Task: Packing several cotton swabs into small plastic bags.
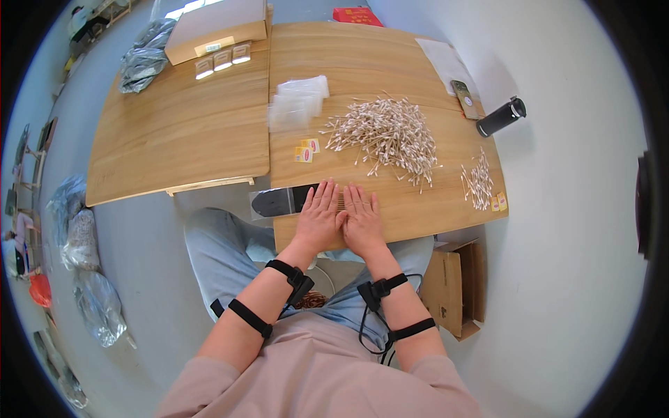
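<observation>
My left hand [320,217] and my right hand [362,221] lie side by side at the table's near edge, palms down. Their fingers are stretched out and point away from me, and the thumbs meet in the middle. In the narrow gap between them shows a row of thin brown sticks [341,201], apparently cotton swabs; the palms hide the rest. A clear plastic bag with a dark insert [273,203] sticks out to the left from beside my left hand. Beyond my hands spreads a large loose pile of cotton swabs [390,136].
Clear bags [298,102] and small yellow labels [304,153] lie left of the pile. To the right are a smaller swab heap [478,182], more labels [498,202], a phone [465,99] and a black bottle [500,118]. Filled packs [223,60] lie by a cardboard box [217,31].
</observation>
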Motion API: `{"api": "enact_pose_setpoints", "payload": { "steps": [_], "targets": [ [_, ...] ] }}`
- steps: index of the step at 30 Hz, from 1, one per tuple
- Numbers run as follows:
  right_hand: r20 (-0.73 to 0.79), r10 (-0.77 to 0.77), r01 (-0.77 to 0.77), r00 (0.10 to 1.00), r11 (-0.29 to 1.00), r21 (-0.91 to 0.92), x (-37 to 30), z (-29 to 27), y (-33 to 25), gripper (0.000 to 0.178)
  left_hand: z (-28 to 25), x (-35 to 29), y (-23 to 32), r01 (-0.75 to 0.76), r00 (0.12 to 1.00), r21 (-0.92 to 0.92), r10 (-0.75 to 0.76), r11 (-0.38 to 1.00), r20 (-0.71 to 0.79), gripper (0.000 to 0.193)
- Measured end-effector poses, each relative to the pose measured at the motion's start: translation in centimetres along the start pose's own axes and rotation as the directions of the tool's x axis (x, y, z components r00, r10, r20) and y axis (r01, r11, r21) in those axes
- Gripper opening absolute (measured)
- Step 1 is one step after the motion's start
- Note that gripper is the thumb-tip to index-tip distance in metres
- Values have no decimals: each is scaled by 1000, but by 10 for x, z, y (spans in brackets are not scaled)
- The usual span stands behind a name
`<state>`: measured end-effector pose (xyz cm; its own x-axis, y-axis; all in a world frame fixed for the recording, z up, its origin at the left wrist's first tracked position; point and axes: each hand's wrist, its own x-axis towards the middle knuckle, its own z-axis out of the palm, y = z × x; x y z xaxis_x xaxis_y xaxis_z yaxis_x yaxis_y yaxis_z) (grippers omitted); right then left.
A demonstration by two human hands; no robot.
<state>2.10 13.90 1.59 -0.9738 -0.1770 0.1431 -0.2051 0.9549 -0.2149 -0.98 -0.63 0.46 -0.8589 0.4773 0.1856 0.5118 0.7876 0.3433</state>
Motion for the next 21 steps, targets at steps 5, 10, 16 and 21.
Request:
{"api": "enact_pose_setpoints", "payload": {
  "steps": [5, 10, 16, 21],
  "targets": [
    [10, -3, 4, 1000, 1000, -15, -2, 0, -1, 60, -1, -1, 1, 31, 999, -30, -31, 999, 11, 67],
    [20, -4, 5, 1000, 999, -45, -2, -2, -5, 59, -3, -2, 2, 5, 1000, -14, -5, 1000, -19, 65],
    [-14, -1, 0, 1000, 999, -44, -1, -1, -8, 59, -2, -1, 1, 20, 1000, -33, -20, 999, -4, 64],
    [29, 29, -27, 999, 997, -69, -2, 0, -9, 59, -10, -6, -14, 69, 978, -241, -114, 968, -176, 50]
  ]
}}
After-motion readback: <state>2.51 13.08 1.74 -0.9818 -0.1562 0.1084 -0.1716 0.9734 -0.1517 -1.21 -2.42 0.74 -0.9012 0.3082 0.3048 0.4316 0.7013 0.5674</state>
